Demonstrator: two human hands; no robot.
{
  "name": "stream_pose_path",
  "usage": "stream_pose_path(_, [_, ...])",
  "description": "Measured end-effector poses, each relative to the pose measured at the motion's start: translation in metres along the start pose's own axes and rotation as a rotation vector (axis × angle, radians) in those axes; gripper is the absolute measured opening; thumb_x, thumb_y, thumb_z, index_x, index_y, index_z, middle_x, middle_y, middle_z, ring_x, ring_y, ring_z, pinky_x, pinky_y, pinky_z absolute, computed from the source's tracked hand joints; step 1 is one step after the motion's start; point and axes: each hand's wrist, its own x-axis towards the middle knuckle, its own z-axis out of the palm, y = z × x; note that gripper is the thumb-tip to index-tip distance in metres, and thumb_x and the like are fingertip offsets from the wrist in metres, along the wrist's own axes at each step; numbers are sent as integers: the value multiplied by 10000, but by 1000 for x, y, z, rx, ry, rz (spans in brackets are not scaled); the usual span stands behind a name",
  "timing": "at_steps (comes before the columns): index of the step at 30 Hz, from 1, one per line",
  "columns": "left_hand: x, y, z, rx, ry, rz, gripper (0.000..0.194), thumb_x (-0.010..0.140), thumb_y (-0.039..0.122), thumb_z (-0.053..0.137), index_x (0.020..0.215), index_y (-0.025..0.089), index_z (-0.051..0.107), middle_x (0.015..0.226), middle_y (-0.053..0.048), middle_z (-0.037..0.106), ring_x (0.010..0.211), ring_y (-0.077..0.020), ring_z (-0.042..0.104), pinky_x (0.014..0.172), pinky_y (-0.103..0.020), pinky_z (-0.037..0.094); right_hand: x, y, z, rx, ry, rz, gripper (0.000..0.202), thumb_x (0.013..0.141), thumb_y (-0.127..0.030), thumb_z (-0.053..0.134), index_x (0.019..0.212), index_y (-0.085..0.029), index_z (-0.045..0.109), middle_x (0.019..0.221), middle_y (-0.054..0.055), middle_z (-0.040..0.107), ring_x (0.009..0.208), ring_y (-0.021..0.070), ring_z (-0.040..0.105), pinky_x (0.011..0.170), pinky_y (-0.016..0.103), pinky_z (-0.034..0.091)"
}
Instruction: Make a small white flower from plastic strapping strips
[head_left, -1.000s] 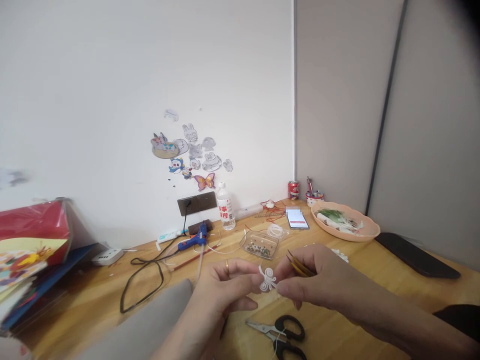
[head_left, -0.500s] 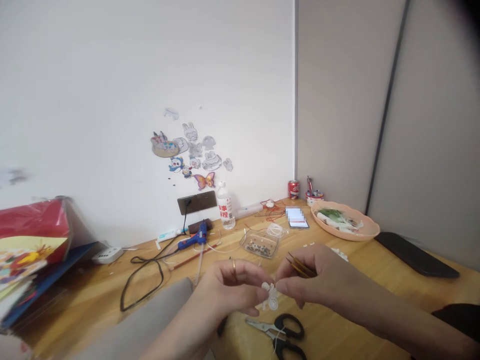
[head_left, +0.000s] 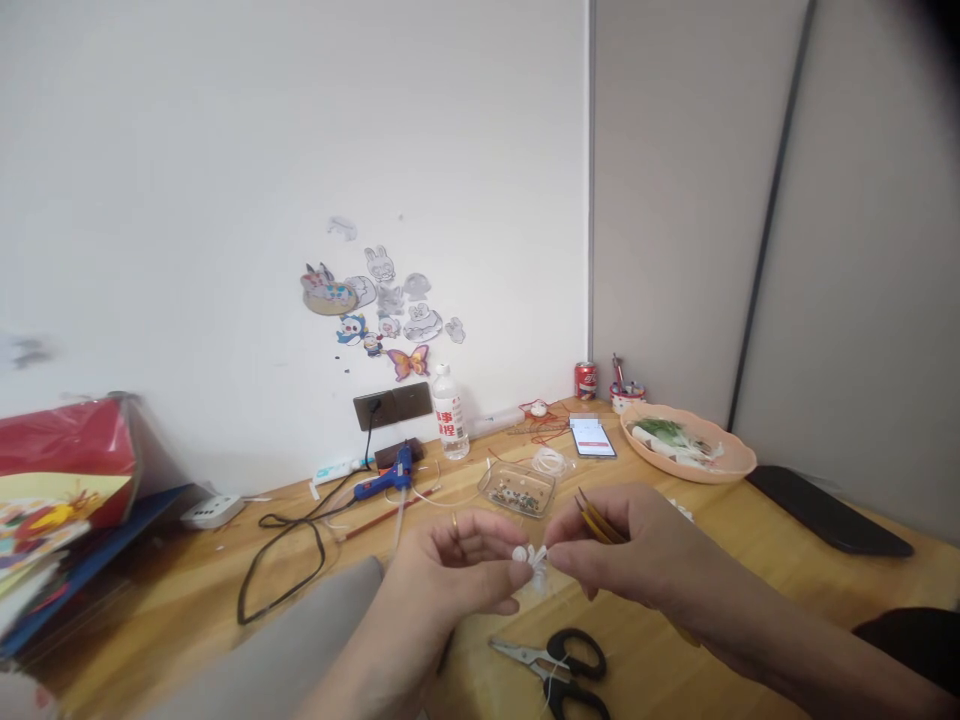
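White coiled ornament (head_left: 534,560) is held up above the near middle of the bench (head_left: 450,660), between two hands; its round coil faces left and its pale loops fan towards the right, though blur and covering fingers leave me unable to tell its long axis. The left hand (head_left: 469,568) pinches it between thumb and fingers; the right hand (head_left: 619,540) has thumb and forefinger closed at its right edge, while gripping brass-coloured tweezers (head_left: 601,522) whose tips point far and left.

Half a second ago the ornament sat a little lower and showed two coils; now only one shows plainly, and the left hand has shifted slightly left.

I count one ornament and one pair of tweezers; one pair of scissors (head_left: 551,662) near, below the hands; one clear tray (head_left: 553,494) of small pieces, too many to count, just beyond; farther off, one bottle (head_left: 451,420), one blue glue gun (head_left: 386,480), one phone (head_left: 592,438), one red can (head_left: 586,381).
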Motion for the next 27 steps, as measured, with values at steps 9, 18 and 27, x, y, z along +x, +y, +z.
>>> stream_pose_path(9, [0,-1,2,75,-67,-21,123,541,148,736,578,125,621,542,16,589,490,-67,500,480,-175,418,2,9,8,-67,-42,-48,81,689,-204,595,649,-143,561,522,-69,438,485,45,354,447,167,263])
stream_pose_path(18, [1,-3,2,100,-127,-72,184,510,201,747,567,132,586,529,16,560,480,-78,506,480,-191,437,2,15,9,-168,-63,-70,54,639,-108,537,643,-161,543,497,-72,439,453,39,364,405,156,274])
stream_pose_path(27, [-2,-5,5,68,-90,-55,198,539,230,730,577,117,572,540,11,555,463,-64,503,450,-168,440,5,17,10,-191,-48,-120,55,632,-112,529,630,-166,536,485,-79,422,436,39,342,392,162,259])
